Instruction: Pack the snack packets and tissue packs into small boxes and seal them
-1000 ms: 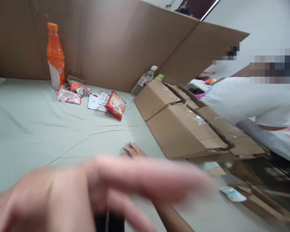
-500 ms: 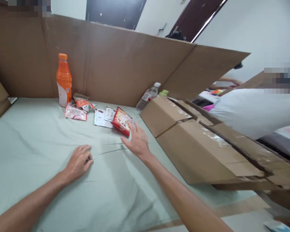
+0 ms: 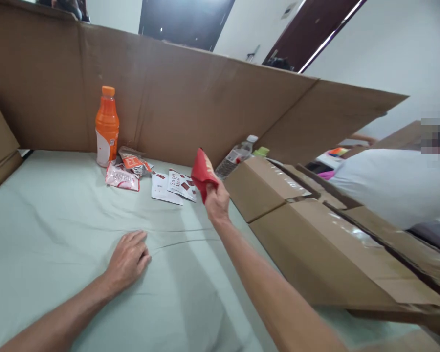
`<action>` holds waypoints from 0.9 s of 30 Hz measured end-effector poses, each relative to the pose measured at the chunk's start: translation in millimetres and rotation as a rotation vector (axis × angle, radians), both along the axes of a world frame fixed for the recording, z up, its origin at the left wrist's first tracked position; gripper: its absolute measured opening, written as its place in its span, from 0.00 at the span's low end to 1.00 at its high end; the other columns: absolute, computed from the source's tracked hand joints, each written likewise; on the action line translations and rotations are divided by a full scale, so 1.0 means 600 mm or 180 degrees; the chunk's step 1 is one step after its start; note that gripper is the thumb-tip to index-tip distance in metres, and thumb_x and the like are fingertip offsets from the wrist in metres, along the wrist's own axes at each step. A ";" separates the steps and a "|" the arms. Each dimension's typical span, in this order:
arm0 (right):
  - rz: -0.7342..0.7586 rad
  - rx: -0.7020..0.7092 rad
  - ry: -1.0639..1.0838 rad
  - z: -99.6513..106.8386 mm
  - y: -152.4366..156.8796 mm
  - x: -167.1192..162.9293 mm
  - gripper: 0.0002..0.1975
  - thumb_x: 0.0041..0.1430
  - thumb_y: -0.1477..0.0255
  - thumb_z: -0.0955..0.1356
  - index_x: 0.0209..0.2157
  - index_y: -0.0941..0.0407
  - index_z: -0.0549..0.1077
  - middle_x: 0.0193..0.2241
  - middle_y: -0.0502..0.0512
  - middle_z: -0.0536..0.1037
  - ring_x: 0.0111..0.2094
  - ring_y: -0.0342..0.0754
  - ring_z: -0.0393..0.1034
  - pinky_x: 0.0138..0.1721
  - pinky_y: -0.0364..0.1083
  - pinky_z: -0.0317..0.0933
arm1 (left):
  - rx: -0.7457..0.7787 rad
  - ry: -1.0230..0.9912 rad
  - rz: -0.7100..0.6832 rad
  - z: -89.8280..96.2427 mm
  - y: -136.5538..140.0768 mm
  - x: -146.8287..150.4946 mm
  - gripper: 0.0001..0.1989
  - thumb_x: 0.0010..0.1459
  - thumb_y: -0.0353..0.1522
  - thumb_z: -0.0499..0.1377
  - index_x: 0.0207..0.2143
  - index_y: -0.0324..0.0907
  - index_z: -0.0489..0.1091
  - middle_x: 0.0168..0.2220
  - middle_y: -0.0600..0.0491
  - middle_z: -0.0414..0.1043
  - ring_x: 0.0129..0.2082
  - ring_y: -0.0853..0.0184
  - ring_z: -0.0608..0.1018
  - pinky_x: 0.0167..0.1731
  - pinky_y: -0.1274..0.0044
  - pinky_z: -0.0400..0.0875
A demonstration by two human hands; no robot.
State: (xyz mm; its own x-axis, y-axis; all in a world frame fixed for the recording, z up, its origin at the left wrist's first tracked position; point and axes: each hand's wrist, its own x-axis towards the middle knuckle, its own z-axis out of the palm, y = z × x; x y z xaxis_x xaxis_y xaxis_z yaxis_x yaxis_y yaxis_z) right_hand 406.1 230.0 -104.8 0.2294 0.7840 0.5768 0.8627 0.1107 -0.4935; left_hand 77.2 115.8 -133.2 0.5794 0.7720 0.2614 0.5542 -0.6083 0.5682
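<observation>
My right hand [image 3: 218, 201] grips a red snack packet [image 3: 204, 175] by its near end and holds it tilted up above the sheet. My left hand [image 3: 128, 256] rests on the pale green sheet [image 3: 58, 244] with nothing in it, fingers lying loosely forward. Left of the raised packet lie two white sachets, one printed "Super Meal" [image 3: 182, 185] overlapping a plainer sachet [image 3: 165, 189]. Farther left, a pink and white packet [image 3: 122, 177] touches a crumpled orange and silver wrapper [image 3: 134, 161]. Behind these stands an orange drink bottle [image 3: 107, 124], upright.
A tall cardboard wall [image 3: 176, 98] closes off the back. Cardboard boxes [image 3: 300, 244] line the right side, beside a leaning clear bottle [image 3: 238, 156] and a green cap [image 3: 261, 152]. Another person's light sleeve [image 3: 377, 181] shows beyond the boxes.
My right hand has closed on the red packet and lifted it off the sachets, uncovering more of the "Super Meal" one. The view has shifted slightly; my left hand stays on the sheet.
</observation>
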 end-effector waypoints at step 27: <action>0.0526 -0.0929 -0.0178 -0.073 0.150 -0.089 0.24 0.59 0.69 0.71 0.57 0.54 0.78 0.61 0.62 0.75 0.60 0.60 0.70 0.63 0.54 0.62 | 0.0527 0.0231 -0.0072 0.008 0.009 -0.009 0.12 0.66 0.31 0.54 0.28 0.44 0.71 0.60 0.41 0.77 0.62 0.48 0.77 0.54 0.54 0.78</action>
State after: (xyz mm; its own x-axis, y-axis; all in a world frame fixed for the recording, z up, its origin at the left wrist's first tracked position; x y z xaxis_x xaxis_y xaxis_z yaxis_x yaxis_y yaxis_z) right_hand 352.6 319.8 -148.9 0.0598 0.9419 0.3306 0.8716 0.1122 -0.4773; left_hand 71.8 121.1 -128.5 0.6180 0.7085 0.3407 0.5753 -0.7030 0.4181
